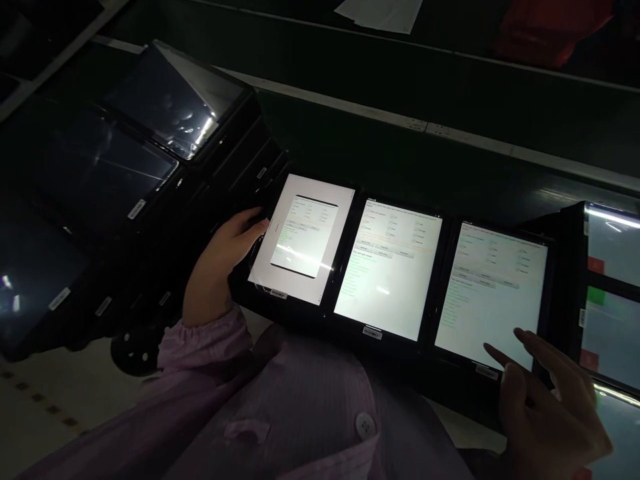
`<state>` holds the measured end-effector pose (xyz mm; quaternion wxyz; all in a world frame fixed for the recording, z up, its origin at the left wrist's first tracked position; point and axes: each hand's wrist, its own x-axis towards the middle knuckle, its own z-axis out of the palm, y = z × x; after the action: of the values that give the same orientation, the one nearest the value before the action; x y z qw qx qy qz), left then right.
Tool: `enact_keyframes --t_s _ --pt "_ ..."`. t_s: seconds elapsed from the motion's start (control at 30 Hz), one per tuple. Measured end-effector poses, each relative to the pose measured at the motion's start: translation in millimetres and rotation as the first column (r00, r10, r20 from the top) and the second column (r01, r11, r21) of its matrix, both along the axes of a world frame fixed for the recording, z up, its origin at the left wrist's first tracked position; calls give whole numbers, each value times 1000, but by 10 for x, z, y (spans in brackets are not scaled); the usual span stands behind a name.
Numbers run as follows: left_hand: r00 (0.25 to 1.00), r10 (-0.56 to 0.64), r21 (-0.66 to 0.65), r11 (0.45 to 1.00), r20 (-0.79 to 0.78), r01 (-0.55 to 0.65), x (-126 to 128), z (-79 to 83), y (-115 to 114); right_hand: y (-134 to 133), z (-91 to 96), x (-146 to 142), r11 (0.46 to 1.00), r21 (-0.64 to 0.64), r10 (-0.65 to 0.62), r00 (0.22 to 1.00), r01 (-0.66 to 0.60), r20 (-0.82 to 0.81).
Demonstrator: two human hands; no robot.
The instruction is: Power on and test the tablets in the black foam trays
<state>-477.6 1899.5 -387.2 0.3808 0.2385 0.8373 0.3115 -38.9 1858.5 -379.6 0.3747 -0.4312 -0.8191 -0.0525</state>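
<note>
Three lit tablets lie side by side in a black tray [400,357] in front of my body. The left tablet [300,240] shows a shrunken page on a pale background. On the middle tablet [387,270] and the right tablet [493,290] are checkmarks, grey buttons and lines of green text. My left hand [215,263] is closed on the tray's left end, thumb by the left tablet's edge, the other fingers mostly hidden. Over the lower right corner of the right tablet, my right hand [555,397] is open with fingers extended; whether a fingertip touches the glass I cannot tell.
Stacked black trays with dark-screened tablets [165,100] stand at the left. More lit tablets [613,327] with red and green patches are at the right edge. Behind run a pale rail [350,107], white paper [380,13] and a red item [555,30].
</note>
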Motion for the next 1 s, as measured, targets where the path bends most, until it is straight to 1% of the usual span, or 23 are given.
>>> enact_keyframes --t_s 0.1,0.2,0.27,0.37,0.5,0.63,0.77,0.83,0.93,1.0 --pt "991 -114 -20 993 -72 113 -15 -104 -4 -4 -2 -3 1000 -8 -18 1000 18 -2" --pt "951 -244 -70 970 -189 234 4 -168 -2 -9 -8 0 1000 -1 -31 999 31 -9" --pt "934 -279 -100 960 -225 263 14 -176 -2 -12 -4 7 1000 0 -28 1000 28 -12" --pt "941 -261 -113 964 -215 241 4 -135 -12 -18 15 37 1000 3 -24 1000 24 -3" --pt "961 -231 -116 970 -154 214 -13 -24 -35 -26 25 80 1000 -5 -1 999 1 37" --pt "970 -202 -121 975 -134 186 -8 54 -43 -20 21 71 1000 2 -1 998 1 55" --pt "984 -155 -56 987 -91 150 -19 51 -48 -6 52 50 1000 -7 7 997 -6 73" --pt "989 -130 -46 991 -74 127 -19 47 -50 -4 71 39 1000 -4 5 996 -4 84" --pt "990 -119 -94 989 -76 111 1 50 -48 -12 78 -9 1000 -1 9 995 -9 103" --pt "988 -134 -124 985 -79 124 17 45 -47 -18 62 -75 1000 1 12 995 -12 95"
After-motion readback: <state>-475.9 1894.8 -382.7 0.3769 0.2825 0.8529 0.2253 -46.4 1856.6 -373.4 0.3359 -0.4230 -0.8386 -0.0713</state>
